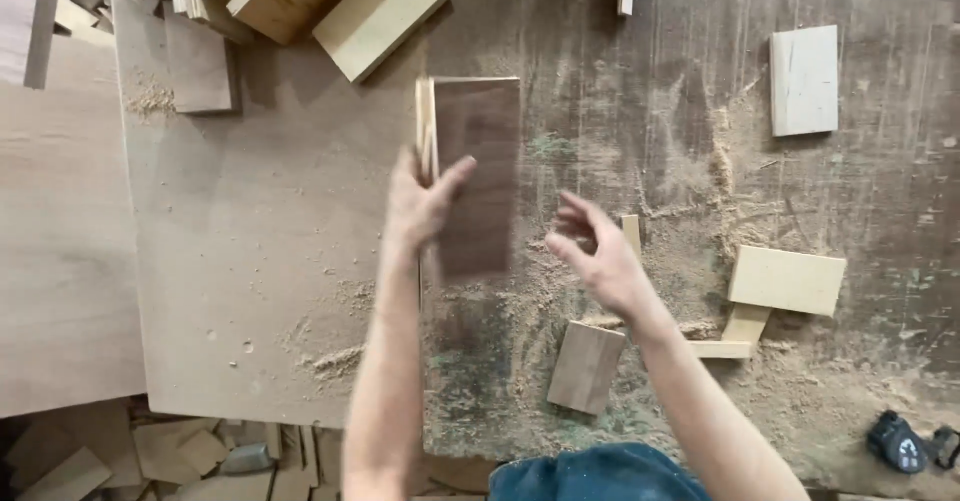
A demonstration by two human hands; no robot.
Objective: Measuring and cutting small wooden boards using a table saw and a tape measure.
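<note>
My left hand (420, 206) grips a stack of thin wooden boards (478, 176) held upright on edge over the workbench; the stack's broad face is dark brown and its pale edges show at the left. My right hand (595, 256) hovers a little to the right of the stack with fingers curled and apart, holding nothing. A narrow pale wood strip (631, 236) lies just behind that hand. A small brown wood block (586, 366) lies on the bench below my right wrist.
Sawdust (700, 211) covers the dark workbench. Pale boards lie at the far right (804, 80) and right (787, 280). Stacked planks (340, 1) sit at the top. A large plywood sheet (230, 261) covers the left. Offcuts (180, 456) litter the floor. A black object (898, 441) lies at bottom right.
</note>
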